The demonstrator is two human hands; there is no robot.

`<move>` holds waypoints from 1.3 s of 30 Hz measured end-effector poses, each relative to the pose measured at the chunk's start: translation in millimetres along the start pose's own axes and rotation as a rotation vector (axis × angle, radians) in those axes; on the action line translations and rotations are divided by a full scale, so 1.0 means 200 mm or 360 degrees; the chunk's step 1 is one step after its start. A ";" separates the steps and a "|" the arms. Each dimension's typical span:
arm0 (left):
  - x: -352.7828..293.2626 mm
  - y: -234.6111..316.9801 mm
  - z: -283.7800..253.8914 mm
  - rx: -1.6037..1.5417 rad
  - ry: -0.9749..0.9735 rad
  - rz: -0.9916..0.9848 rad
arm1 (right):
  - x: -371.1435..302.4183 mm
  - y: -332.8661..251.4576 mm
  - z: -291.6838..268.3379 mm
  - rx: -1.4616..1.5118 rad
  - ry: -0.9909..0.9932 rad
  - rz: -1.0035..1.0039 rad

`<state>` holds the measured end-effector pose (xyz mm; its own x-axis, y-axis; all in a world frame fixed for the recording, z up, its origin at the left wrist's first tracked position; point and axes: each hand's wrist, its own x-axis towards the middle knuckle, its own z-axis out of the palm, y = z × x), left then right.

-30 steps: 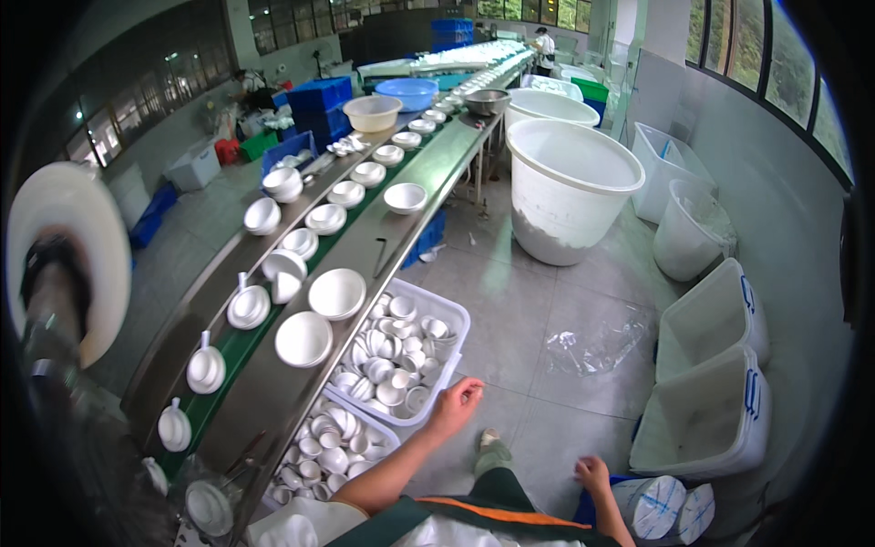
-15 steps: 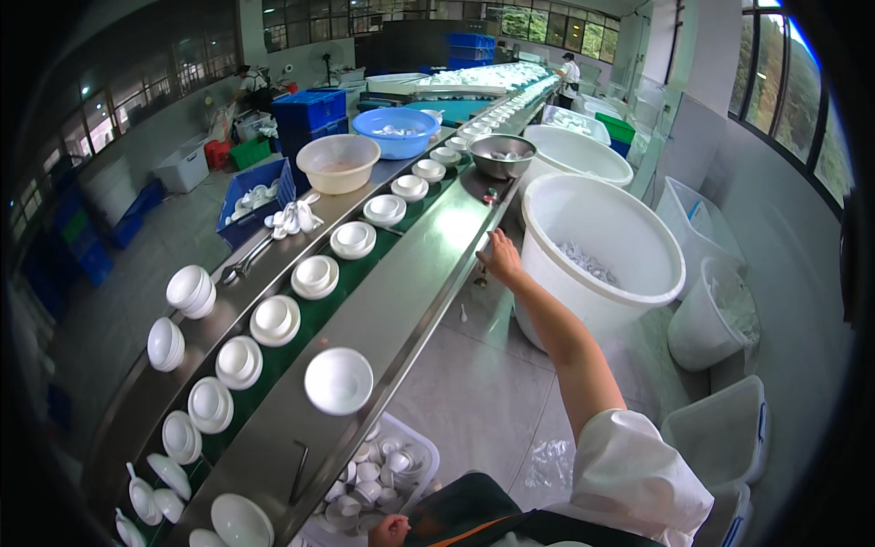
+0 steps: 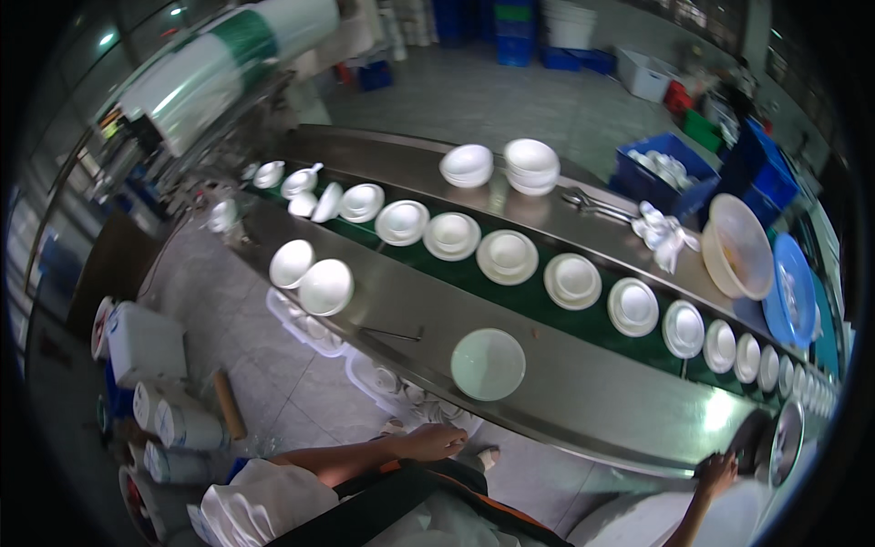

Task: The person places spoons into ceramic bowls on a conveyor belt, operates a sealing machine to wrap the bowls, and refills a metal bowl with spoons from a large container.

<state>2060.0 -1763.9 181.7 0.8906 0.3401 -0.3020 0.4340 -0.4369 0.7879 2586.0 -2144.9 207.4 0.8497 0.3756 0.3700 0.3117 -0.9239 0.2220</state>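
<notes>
My left hand [image 3: 436, 442] is closed in a loose fist in front of my body, below the near edge of the metal table [image 3: 629, 392]. Nothing shows between its fingers. Farther right, my right hand [image 3: 717, 472] rests at the table's near edge, next to a steel bowl [image 3: 787, 444]. Its fingers are slightly blurred and apart, and I see nothing held in them. A large white bowl [image 3: 488, 365] stands alone on the near metal strip, between the two hands. Two more white bowls [image 3: 325, 287] sit to the left, with a thin bent metal rod [image 3: 392, 335] beside them.
A green conveyor belt [image 3: 538, 296] carries a row of stacked white dishes [image 3: 507, 256]. Behind it are bowl stacks [image 3: 531, 167], tongs [image 3: 597, 205], white spoons [image 3: 663, 235], a cream basin [image 3: 736, 246] and a blue basin [image 3: 791, 292]. Tubs of crockery [image 3: 410, 392] stand under the table.
My view has swung left toward the belt's left end. My left hand has come fully into view. My right hand remains near the table edge, by the steel bowl.
</notes>
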 end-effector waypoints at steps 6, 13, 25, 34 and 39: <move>-0.31 0.09 -0.32 -0.0504 0.0962 -0.0395 | 0.16 0.44 0.40 -0.0334 0.1044 -0.0719; -0.81 -0.26 -1.46 0.0358 0.1976 -0.0419 | 0.15 -0.25 -0.20 0.0464 0.0695 -0.0244; -0.76 -1.83 -2.80 0.0244 0.1549 -0.0663 | -0.94 -4.04 -2.27 0.1671 0.0184 -0.2510; -0.91 -1.94 -3.05 -0.0101 0.1649 0.0290 | -1.25 -5.46 -2.12 0.1247 0.0530 -0.2716; -0.82 -1.81 -3.26 0.0623 0.1346 0.0503 | -1.35 -5.65 -2.04 0.0807 0.0242 -0.2569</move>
<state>1667.6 -1118.6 294.9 0.6489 0.5771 0.4959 0.3428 -0.8036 0.4866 1831.1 -1171.3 225.5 -0.4814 0.8625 0.1560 0.8745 0.4604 0.1527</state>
